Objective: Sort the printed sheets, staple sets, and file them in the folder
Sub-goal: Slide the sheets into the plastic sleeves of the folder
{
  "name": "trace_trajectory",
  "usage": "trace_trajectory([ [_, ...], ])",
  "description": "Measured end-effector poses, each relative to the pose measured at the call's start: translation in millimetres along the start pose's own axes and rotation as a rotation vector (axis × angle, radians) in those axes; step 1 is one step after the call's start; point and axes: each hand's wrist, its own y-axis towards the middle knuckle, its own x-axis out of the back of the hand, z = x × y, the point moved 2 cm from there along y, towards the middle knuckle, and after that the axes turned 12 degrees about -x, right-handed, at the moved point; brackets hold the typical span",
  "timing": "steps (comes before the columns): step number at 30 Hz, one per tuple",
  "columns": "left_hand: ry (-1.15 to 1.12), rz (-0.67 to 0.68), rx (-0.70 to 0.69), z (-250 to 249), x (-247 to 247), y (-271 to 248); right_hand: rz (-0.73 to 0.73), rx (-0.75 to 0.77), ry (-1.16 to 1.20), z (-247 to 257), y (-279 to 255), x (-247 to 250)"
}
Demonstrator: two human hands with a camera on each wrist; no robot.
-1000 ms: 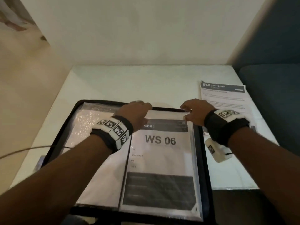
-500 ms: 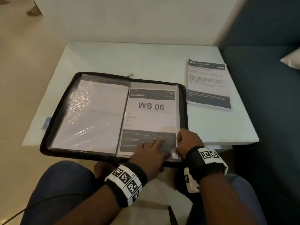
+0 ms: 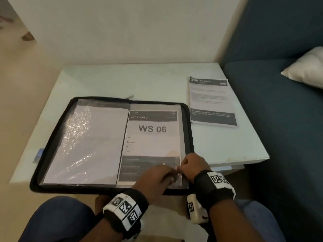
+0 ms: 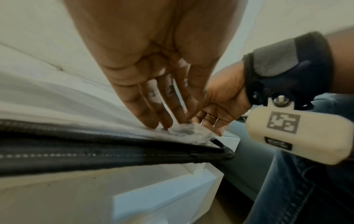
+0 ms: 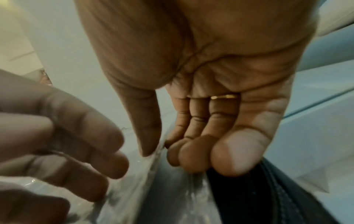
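WS 06 set (image 3: pixel 152 137) filed in folder (image 3: pixel 52 142); sleeve corner (image 3: pixel 180 179) pinched by right hand (image 3: pixel 194 166), pressed by left hand's (image 3: pixel 153 182) straight fingers; stack (image 3: pixel 212 102) unfiled

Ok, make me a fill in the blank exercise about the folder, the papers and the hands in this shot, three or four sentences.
1. The large code printed on the sheet in the folder's right sleeve reads WS ____.
2. The folder lies ____ on the table.
3. The loose stack of sheets lies to the ____ of the folder.
4. Both hands, left hand and right hand, work at the sleeve's near ____ corner.

Missing words: 06; open; right; right
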Motion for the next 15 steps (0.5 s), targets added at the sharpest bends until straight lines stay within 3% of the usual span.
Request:
trace_trajectory([
  [3, -0.085, -0.115, 0.090, 8.9, 6.9, 1.0, -0.053, 0.022, 0.021, 5.3, -2.8, 1.4],
  [6, -0.218, -0.108, 0.201, 9.8, 18.9, 7.4, -0.116, 0.057, 0.078, 9.1, -5.3, 0.4],
  [8, -0.185, -0.106, 0.231, 11.6, 25.3, 15.7, -0.147, 0.064, 0.132, 10.7, -7.2, -2.5],
  [12, -0.139, -0.152, 0.281, 6.6, 40.5, 31.4, -0.072, 0.069, 0.442, 14.7, -4.5, -8.5],
  [15, -0.250, -0.193, 0.298, 0.9, 55.8, 35.9, 0.103, 0.262, 0.684, 29.8, -11.9, -10.6],
])
